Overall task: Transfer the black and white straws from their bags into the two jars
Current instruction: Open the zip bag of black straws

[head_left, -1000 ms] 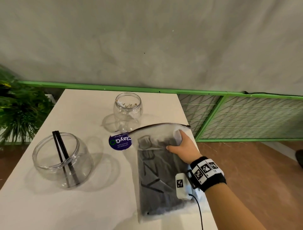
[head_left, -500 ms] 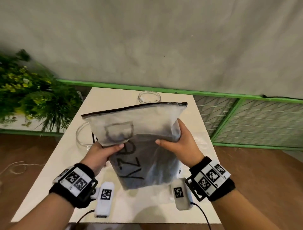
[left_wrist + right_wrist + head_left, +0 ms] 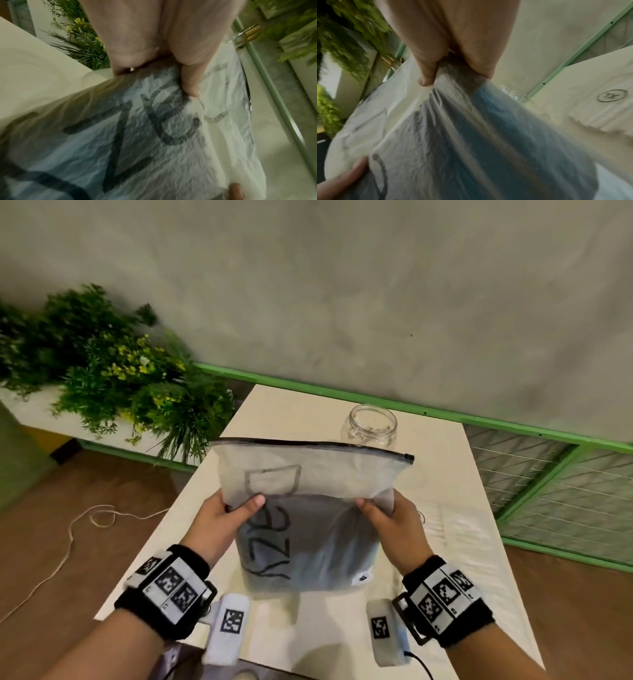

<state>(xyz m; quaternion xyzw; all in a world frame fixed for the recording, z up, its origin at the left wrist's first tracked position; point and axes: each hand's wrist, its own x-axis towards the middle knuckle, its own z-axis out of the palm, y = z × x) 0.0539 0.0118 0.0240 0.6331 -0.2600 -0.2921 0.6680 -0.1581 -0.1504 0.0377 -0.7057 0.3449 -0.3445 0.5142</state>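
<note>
- A frosted zip bag (image 3: 310,508) is held upright above the worktop (image 3: 445,508) by both hands, its black zip strip uppermost and closed along the top edge.
- The bag's left edge is pinched by the left hand (image 3: 222,515): the thumb is laid on the near face and the fingers are curled behind the plastic, as is confirmed in the left wrist view (image 3: 154,47).
- The bag's right edge is pinched likewise by the right hand (image 3: 394,518), with the thumb in front and the fingers behind; the plastic is seen gathered into folds under that grip in the right wrist view (image 3: 453,47).
- A dark mass is seen through the lower half of the bag; single straws cannot be told apart through the frosted plastic.
- Large black letters and a hand-drawn rectangle are marked on the bag's near face.
- A clear glass jar (image 3: 372,428) is stood on the worktop beyond the bag, near the far edge, well apart from both hands; small bits are seen inside it near the rim.
- A second, flat plastic bag (image 3: 455,529) is laid on the worktop to the right of the held bag.
- Black wristbands with square printed markers are worn on both wrists.
- Green plants (image 3: 120,378) are seen to the left of the worktop, and a green-framed wire fence (image 3: 565,484) to the right.
- A pale cord (image 3: 68,542) is laid on the brown floor at the left.
</note>
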